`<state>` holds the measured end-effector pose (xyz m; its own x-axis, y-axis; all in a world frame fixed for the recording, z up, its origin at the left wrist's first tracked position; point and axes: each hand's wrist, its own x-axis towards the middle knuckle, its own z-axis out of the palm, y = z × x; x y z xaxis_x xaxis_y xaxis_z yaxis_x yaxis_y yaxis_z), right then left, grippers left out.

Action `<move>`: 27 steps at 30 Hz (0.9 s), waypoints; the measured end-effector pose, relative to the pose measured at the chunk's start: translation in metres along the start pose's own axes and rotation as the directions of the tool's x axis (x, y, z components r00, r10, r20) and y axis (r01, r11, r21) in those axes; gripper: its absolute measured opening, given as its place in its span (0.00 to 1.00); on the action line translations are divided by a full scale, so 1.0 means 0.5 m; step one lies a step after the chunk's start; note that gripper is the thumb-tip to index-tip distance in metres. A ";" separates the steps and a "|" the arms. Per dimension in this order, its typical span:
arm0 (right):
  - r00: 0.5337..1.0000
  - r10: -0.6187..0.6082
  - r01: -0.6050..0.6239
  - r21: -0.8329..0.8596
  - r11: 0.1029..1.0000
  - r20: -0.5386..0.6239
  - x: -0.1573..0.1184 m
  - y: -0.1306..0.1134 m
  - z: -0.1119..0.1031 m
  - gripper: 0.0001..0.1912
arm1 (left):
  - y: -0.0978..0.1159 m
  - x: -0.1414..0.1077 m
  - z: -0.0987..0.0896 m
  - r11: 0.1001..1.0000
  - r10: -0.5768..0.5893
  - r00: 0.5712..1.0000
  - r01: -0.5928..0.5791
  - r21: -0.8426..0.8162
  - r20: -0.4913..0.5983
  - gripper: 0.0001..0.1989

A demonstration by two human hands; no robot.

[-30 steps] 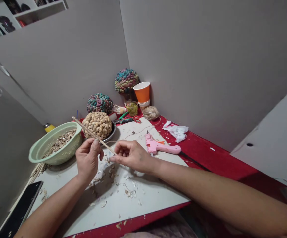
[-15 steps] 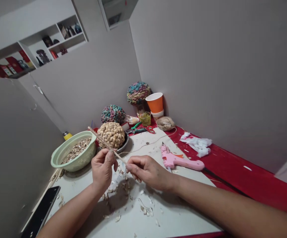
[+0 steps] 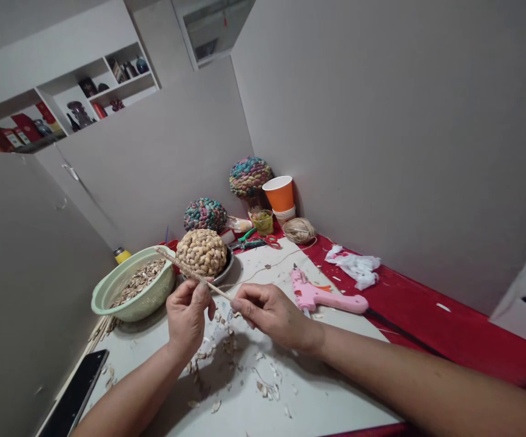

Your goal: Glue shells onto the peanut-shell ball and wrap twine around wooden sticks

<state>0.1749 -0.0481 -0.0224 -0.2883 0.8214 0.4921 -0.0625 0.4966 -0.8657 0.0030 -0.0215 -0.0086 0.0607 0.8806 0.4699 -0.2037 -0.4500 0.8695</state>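
Note:
A thin wooden stick (image 3: pixel 219 292) slants between my hands above the table, its far part looking wrapped in twine. My left hand (image 3: pixel 188 312) pinches it near the middle. The fingers of my right hand (image 3: pixel 267 312) close on its near end. A strand of twine (image 3: pixel 256 274) runs from behind my left hand to the twine ball (image 3: pixel 299 230) at the back. Just beyond the stick, a ball covered in tan shells (image 3: pixel 201 252) rests in a dark bowl. Shell bits (image 3: pixel 267 388) lie scattered beneath my hands.
On the left stand a green basin (image 3: pixel 153 297) of shells and a black phone (image 3: pixel 74 391). A pink glue gun (image 3: pixel 326 297) lies right of my hands. Behind are two colourful shell balls (image 3: pixel 205 213), an orange cup (image 3: pixel 279 194), scissors (image 3: pixel 272 241) and crumpled tissue (image 3: pixel 356 265).
The camera view has shifted slightly. Both hands keep their grip on the stick, and its far end sits a little lower and further left in view.

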 end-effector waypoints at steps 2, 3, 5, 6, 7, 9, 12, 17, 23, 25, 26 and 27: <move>0.999 0.024 -0.025 0.023 0.999 0.029 0.000 0.000 0.000 0.22 | 0.001 0.000 0.000 1.000 0.003 1.000 -0.003 0.006 -0.007 0.10; 1.000 0.025 -0.025 0.018 1.000 0.016 0.001 0.001 0.000 0.20 | 0.001 0.000 0.000 1.000 0.004 1.000 -0.004 0.009 -0.011 0.10; 0.999 0.010 -0.011 -0.029 1.000 -0.050 0.001 0.005 0.000 0.16 | 0.000 0.000 0.000 1.000 0.005 1.000 -0.005 0.014 -0.018 0.10; 0.997 -0.002 -0.003 -0.060 0.998 -0.083 0.001 0.007 0.001 0.15 | -0.001 0.000 0.000 1.000 0.006 1.000 -0.006 0.014 -0.020 0.10; 0.994 -0.016 0.007 -0.086 0.996 -0.105 0.001 0.009 0.001 0.15 | -0.002 0.000 0.000 1.000 0.006 1.000 -0.005 0.013 -0.019 0.09; 0.993 -0.037 0.024 -0.112 0.993 -0.112 0.001 0.011 0.002 0.16 | -0.004 0.000 0.002 1.000 0.004 1.000 -0.004 0.009 -0.015 0.09; 0.996 -0.042 0.034 -0.101 0.994 -0.083 0.000 0.008 0.001 0.18 | -0.003 0.000 0.005 1.000 0.002 1.000 -0.002 0.003 -0.006 0.10; 0.999 -0.007 0.008 -0.027 1.000 0.038 -0.002 0.000 0.000 0.24 | 0.000 -0.001 0.005 1.000 0.018 1.000 -0.018 0.004 -0.005 0.10; 0.997 0.008 -0.011 -0.033 0.999 -0.073 -0.001 0.006 0.001 0.18 | -0.005 -0.002 0.000 0.999 0.033 0.999 -0.033 0.022 -0.011 0.08; 0.995 -0.023 0.018 -0.051 0.999 -0.102 0.000 0.009 0.001 0.17 | -0.007 -0.002 0.000 0.999 0.035 0.999 -0.035 0.024 -0.011 0.08; 0.994 -0.039 0.033 -0.057 0.998 -0.103 0.000 0.009 0.001 0.18 | -0.008 -0.002 0.000 0.999 0.035 0.999 -0.035 0.025 -0.011 0.08; 0.994 -0.048 0.042 -0.063 0.997 -0.101 0.000 0.008 0.001 0.18 | -0.008 -0.003 0.000 0.999 0.036 0.999 -0.035 0.027 -0.010 0.08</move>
<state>0.1742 -0.0465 -0.0261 -0.1869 0.8206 0.5400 -0.0142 0.5474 -0.8367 0.0039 -0.0208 -0.0129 0.0438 0.8655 0.4990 -0.1793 -0.4846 0.8562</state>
